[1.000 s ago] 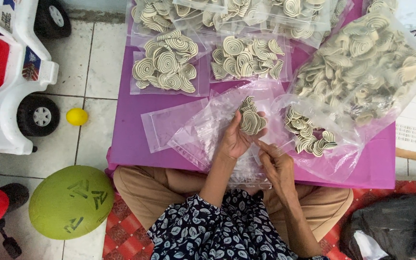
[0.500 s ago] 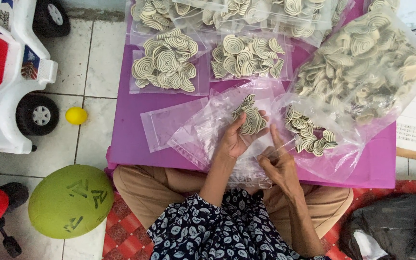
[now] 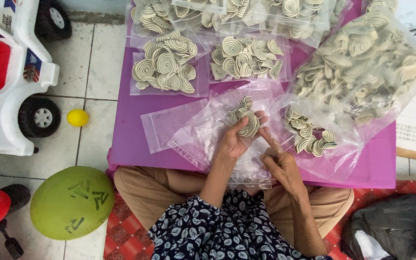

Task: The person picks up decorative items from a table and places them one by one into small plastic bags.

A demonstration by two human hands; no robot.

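Observation:
My left hand (image 3: 235,141) holds a small stack of spiral-patterned green-and-cream crackers (image 3: 244,117) over a pile of clear plastic bags (image 3: 203,137) on the purple table (image 3: 131,144). My right hand (image 3: 278,161) is just to the right, index finger raised towards the stack, nothing visible in it. A large open clear bag (image 3: 362,62) full of the same crackers lies to the right, with several spilled at its mouth (image 3: 309,135).
Filled sealed cracker bags (image 3: 164,67) (image 3: 246,58) lie at the table's far side. On the tiled floor to the left are a white and red toy car (image 3: 10,82), a yellow ball (image 3: 77,117) and a green balloon (image 3: 71,202). A black bag (image 3: 396,226) sits at right.
My right hand has lifted from my lap towards the cracker stack, its index finger now pointing up beside it. My left hand stays holding the stack.

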